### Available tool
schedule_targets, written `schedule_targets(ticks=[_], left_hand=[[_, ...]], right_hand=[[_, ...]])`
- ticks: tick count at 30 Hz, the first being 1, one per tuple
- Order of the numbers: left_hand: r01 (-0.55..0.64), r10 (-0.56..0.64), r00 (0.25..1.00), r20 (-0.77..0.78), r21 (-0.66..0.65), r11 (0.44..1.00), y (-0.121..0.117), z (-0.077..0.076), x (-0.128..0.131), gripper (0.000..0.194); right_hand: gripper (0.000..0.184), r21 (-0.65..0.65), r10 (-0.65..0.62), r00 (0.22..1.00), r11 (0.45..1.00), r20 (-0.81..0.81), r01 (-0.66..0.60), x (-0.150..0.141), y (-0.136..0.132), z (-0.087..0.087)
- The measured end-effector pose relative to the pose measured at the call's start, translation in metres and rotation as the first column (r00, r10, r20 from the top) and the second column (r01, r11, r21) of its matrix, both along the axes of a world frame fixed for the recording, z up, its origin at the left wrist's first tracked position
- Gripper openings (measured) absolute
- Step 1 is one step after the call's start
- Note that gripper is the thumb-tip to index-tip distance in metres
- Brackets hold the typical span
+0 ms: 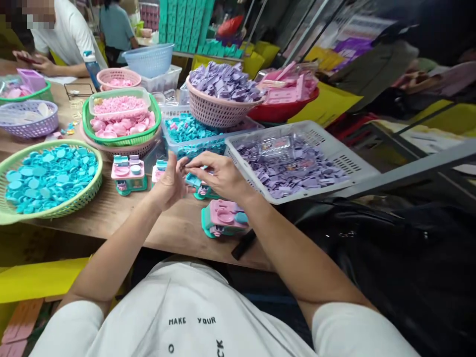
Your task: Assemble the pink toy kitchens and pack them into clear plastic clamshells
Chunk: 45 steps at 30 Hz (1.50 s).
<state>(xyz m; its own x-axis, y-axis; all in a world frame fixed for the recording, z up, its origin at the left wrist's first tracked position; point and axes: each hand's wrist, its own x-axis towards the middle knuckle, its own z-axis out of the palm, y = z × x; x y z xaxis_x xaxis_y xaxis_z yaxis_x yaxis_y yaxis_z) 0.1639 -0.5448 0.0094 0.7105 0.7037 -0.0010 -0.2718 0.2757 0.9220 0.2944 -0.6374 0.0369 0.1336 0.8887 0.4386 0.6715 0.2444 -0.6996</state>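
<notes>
My hands meet over the middle of the table. The thumb and fingers of my right hand (225, 178) are pinched together at the fingertips of my left hand (170, 183), whose fingers are curled inward. Whatever lies between them is too small to make out. Around them stand small toy kitchen units in pink and teal: one toy kitchen (129, 174) to the left, others partly hidden behind my hands. Nearest to my body, by my right forearm, another toy kitchen (225, 218) carries a pink basin and a blue round piece on top.
A green basket (52, 215) of blue round parts stands left. Behind my hands are a pink basket (219, 113) of purple parts, a clear bin (193, 146) of blue parts and a green basket (158, 119) of pink parts. A white crate (357, 168) lies right, beside a metal bar (416, 168).
</notes>
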Motion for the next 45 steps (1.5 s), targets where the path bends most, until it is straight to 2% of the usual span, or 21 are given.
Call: schedule_targets(ticks=[3, 6, 10, 12, 15, 17, 19, 21, 23, 26, 28, 30, 37, 41, 45], left_hand=[[0.241, -0.24, 0.97, 0.027, -0.126, 0.962, -0.007, -0.01, 0.015, 0.049], [0.271, -0.272, 0.962, -0.001, -0.067, 0.96, -0.009, -0.016, 0.026, 0.044], [0.246, -0.245, 0.968, -0.055, 0.018, 0.969, -0.014, -0.017, 0.038, 0.039], [0.238, -0.238, 0.969, -0.064, -0.003, 0.971, -0.017, -0.017, 0.044, 0.038], [0.219, -0.226, 0.969, -0.105, -0.072, 0.973, -0.021, -0.016, 0.052, 0.04], [0.242, -0.25, 0.957, -0.145, -0.071, 0.968, -0.024, -0.016, 0.056, 0.043], [0.311, -0.315, 0.935, -0.164, -0.054, 0.949, -0.027, -0.015, 0.058, 0.045], [0.359, -0.357, 0.919, -0.167, -0.023, 0.933, -0.027, -0.015, 0.057, 0.046], [0.348, -0.33, 0.925, -0.186, 0.069, 0.935, -0.025, -0.017, 0.054, 0.046], [0.357, -0.286, 0.918, -0.276, 0.26, 0.897, -0.021, -0.027, 0.046, 0.042], [0.426, -0.312, 0.877, -0.365, 0.291, 0.857, -0.021, -0.035, 0.043, 0.042], [0.462, -0.327, 0.842, -0.429, 0.259, 0.848, -0.024, -0.041, 0.043, 0.046], [0.48, -0.328, 0.806, -0.493, 0.221, 0.849, -0.031, -0.042, 0.051, 0.054], [0.467, -0.314, 0.801, -0.51, 0.204, 0.861, -0.028, -0.042, 0.051, 0.056], [0.446, -0.336, 0.804, -0.491, 0.125, 0.886, -0.031, -0.045, 0.054, 0.057]], right_hand=[[0.028, -0.045, -0.154, 0.959, 0.988, -0.237, 0.148, 0.023, -0.02, -0.026], [0.033, -0.066, -0.196, 0.93, 0.981, -0.311, 0.185, 0.034, -0.037, -0.042], [0.035, -0.143, -0.193, 0.911, 0.978, -0.364, 0.151, 0.038, -0.055, -0.049], [0.036, -0.114, -0.189, 0.931, 0.98, -0.312, 0.161, 0.038, -0.061, -0.049], [0.039, 0.059, -0.219, 0.976, 0.974, 0.001, 0.219, 0.037, -0.068, -0.046], [0.03, 0.138, -0.241, 0.947, 0.967, 0.211, 0.215, 0.038, -0.07, -0.043], [0.023, 0.157, -0.247, 0.927, 0.965, 0.282, 0.21, 0.041, -0.072, -0.04], [0.022, 0.151, -0.257, 0.937, 0.962, 0.236, 0.226, 0.047, -0.074, -0.038], [0.022, 0.097, -0.242, 0.958, 0.969, 0.156, 0.229, 0.052, -0.077, -0.04], [0.021, -0.098, -0.2, 0.979, 0.974, 0.037, 0.202, 0.059, -0.082, -0.051], [0.021, -0.213, -0.193, 0.981, 0.959, -0.007, 0.187, 0.061, -0.084, -0.06], [0.022, -0.254, -0.205, 0.979, 0.947, -0.009, 0.196, 0.063, -0.085, -0.068], [0.022, -0.184, -0.207, 0.975, 0.959, 0.075, 0.218, 0.07, -0.085, -0.074], [0.022, -0.112, -0.149, 0.979, 0.98, 0.141, 0.165, 0.069, -0.084, -0.073], [0.023, -0.048, -0.123, 0.973, 0.99, 0.197, 0.135, 0.067, -0.086, -0.074]])
